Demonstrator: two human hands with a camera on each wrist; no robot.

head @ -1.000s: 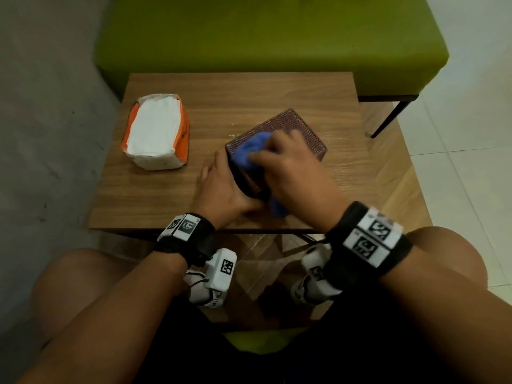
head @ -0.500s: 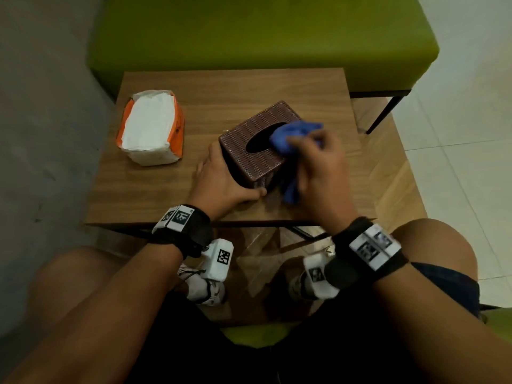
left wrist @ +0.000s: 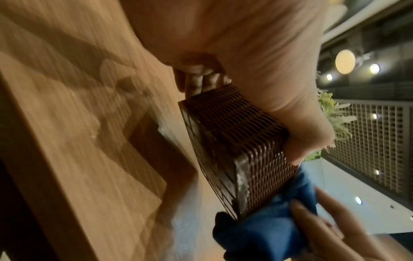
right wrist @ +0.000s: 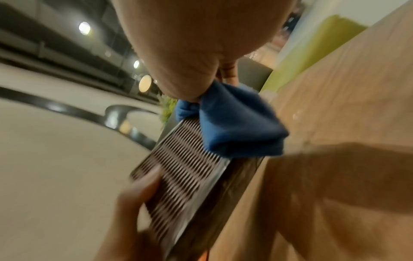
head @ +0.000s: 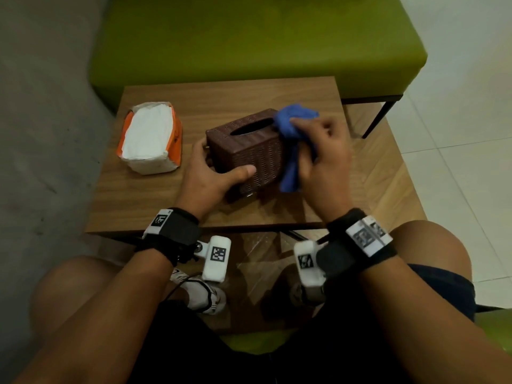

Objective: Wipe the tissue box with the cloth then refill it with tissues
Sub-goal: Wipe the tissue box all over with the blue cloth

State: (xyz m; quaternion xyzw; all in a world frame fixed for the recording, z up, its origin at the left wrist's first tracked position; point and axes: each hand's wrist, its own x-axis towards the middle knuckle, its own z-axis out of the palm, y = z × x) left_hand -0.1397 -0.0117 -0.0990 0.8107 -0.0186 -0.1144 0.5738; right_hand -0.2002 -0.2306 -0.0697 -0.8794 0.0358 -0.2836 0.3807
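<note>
my left hand (head: 210,176) grips the brown woven tissue box (head: 249,151) at its near left end, thumb flat along the side facing me and fingers round the far side. the box sits near the middle of the wooden table (head: 155,206), and the left wrist view shows it tipped up off the tabletop on one edge. my right hand (head: 324,159) is bunched round the blue cloth (head: 291,137), pressing it against the right end of the box, with part of the cloth over the top corner and a tail hanging down.

the risk i see is the box slipping. it is tilted and held from one end only, so a hard push with the cloth could twist it out of my grip or skid it toward the table's near edge. the loose tail could also snag in the weave.

through the oval slot on top i see only dark, so i judge the box empty. the orange pack of tissues (head: 151,139) lies open to the left, well apart, full of white sheets.
</note>
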